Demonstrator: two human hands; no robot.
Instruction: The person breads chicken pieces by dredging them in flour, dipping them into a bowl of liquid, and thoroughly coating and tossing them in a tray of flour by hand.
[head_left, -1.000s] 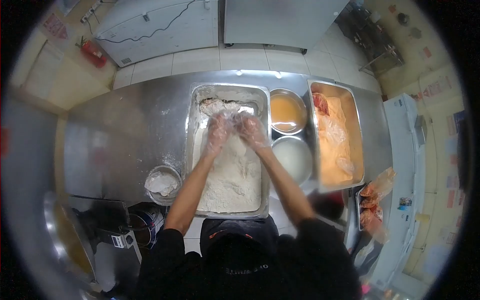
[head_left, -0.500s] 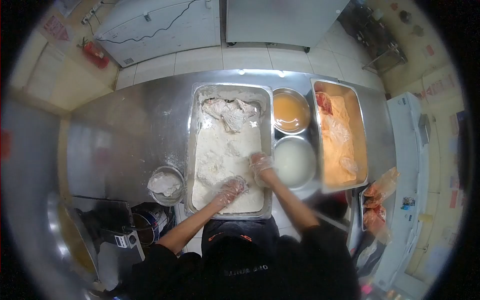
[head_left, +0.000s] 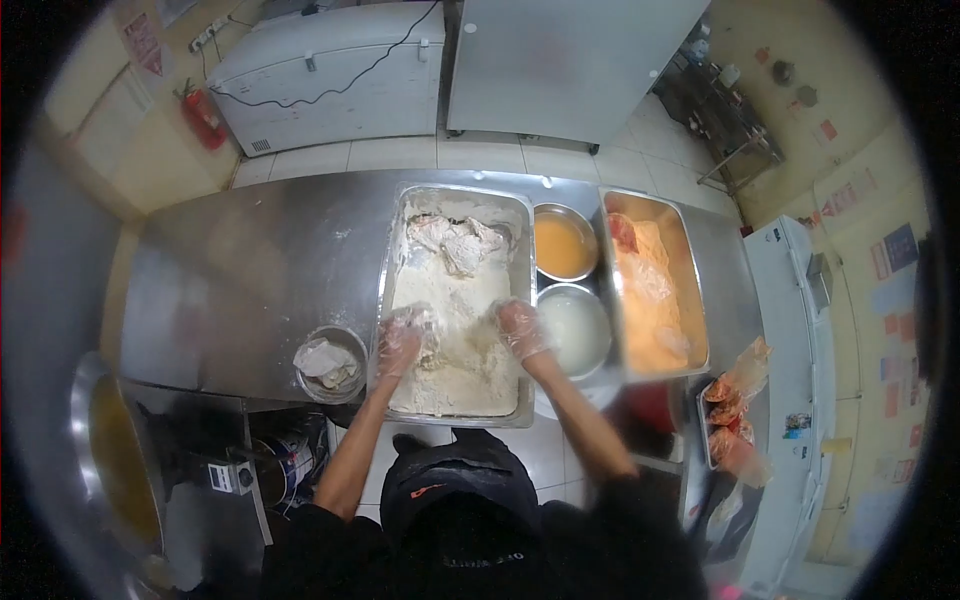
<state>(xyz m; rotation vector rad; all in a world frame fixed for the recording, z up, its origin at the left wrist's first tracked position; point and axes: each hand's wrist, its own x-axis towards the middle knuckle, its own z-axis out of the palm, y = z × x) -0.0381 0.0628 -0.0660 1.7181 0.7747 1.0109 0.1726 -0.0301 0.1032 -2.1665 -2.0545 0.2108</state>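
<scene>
A deep metal tray [head_left: 529, 390] of white flour [head_left: 455, 385] lies in front of me. My left hand [head_left: 401, 340], in a clear plastic glove, is in the flour beside the tray's left wall. Motion blur and flour hide its fingers. Along the right wall, my gloved right hand [head_left: 520, 330] reaches down to the flour with its fingers loosely apart, and I see nothing in it. Several flour-coated meat pieces [head_left: 460, 243], perhaps chicken, rest at the far end of the tray.
Right of the tray stand bowls of orange liquid [head_left: 563, 243] and whitish liquid [head_left: 574, 333]. Beyond them is a tray of orange powder [head_left: 650, 290] with red meat in it. A small metal bowl [head_left: 330, 365] is at left. Bagged meat [head_left: 733, 410] lies far right.
My left hand has moved left and away from me, from the tray's near middle to its left wall. My right hand stays near the right wall. The head view has shifted.
</scene>
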